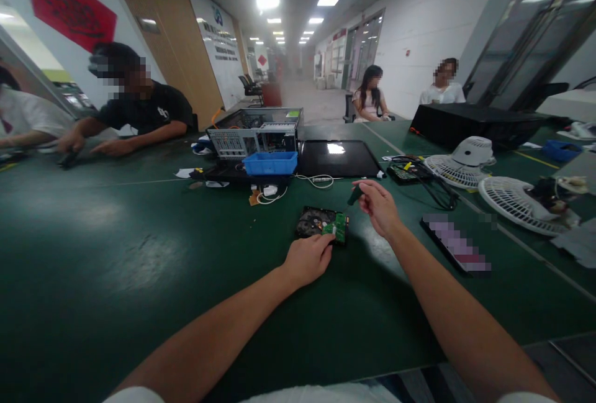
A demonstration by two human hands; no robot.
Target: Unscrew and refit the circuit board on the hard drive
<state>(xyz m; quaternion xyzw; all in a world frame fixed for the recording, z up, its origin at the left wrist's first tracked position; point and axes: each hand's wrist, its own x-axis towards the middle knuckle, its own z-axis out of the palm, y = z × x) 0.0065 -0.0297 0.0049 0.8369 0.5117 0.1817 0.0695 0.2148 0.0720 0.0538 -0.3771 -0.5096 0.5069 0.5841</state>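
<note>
A hard drive (pixel 321 224) lies circuit side up on the green table (pixel 139 254), showing a green board at its right end. My left hand (pixel 308 259) rests against its near edge, fingers curled on the board's corner. Just right of the drive and slightly above it, my right hand (pixel 379 205) is closed around a small dark screwdriver (pixel 354 194), whose tip points down toward the drive.
Behind the drive stand an opened computer case (pixel 254 133), a blue bin (pixel 270 163), a black panel (pixel 338 158) and white cables (pixel 321 181). Fan parts (pixel 460 161) and a dark flat device (pixel 454 244) lie at the right. Other people sit at the far left and far back.
</note>
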